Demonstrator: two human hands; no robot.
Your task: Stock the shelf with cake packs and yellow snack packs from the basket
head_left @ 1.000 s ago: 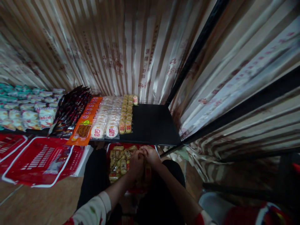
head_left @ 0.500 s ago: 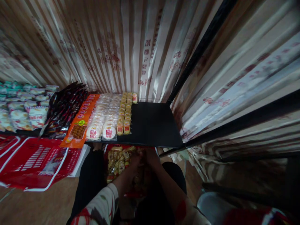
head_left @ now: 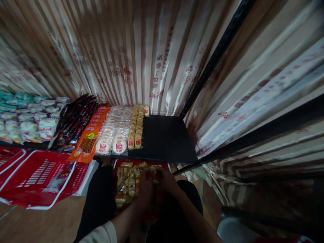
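Between my knees stands a red basket point(head_left: 115, 166) heaped with small gold-wrapped snacks point(head_left: 129, 182). My left hand point(head_left: 146, 182) reaches down into it with the fingers curled among the packets. Close beside it, my right hand point(head_left: 165, 179) is also bent inward over the snacks. Both hands are dim and blurred, and what lies in their fingers cannot be made out. On the black shelf point(head_left: 167, 138) just beyond, matching gold-wrapped snacks point(head_left: 138, 141) stand in two rows, with one packet at the far end of a third row.
Left of the gold rows are clear-wrapped round white crackers point(head_left: 119, 145), an orange snack bag point(head_left: 88, 138), dark packets point(head_left: 76, 118) and white-and-green bags point(head_left: 47, 128). Another red basket point(head_left: 50, 175) stands low left. Black posts point(head_left: 215, 57) and a pleated curtain point(head_left: 141, 50) border the shelf.
The view has shifted slightly, so the shelf sits a little lower. My hands stay in the basket, with the left one a little lower and more of the snacks showing behind them.
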